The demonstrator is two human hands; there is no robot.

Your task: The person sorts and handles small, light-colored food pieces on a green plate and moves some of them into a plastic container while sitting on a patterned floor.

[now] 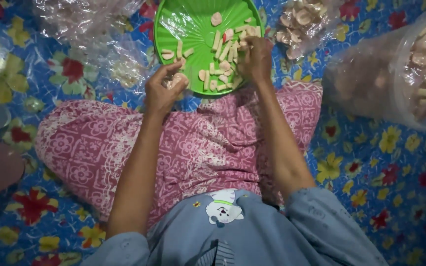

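A round green plastic plate (pixel 188 22) lies on the floor in front of my knees, holding several pale stick-shaped and round crackers (pixel 222 49). My left hand (pixel 161 91) is at the plate's near edge, fingers curled around a small clear bag with a few crackers in it. My right hand (pixel 255 59) reaches over the plate's right side, fingertips pinched on crackers among the pile. My legs, in pink patterned cloth (pixel 193 143), are folded beneath my arms.
A large clear plastic tub (pixel 410 69) lined with a bag of crackers stands at the right. A bag of round crackers (pixel 301 22) lies beyond the plate; crumpled clear plastic bags (pixel 89 29) lie at upper left. A blue floral mat (pixel 380 167) covers the floor.
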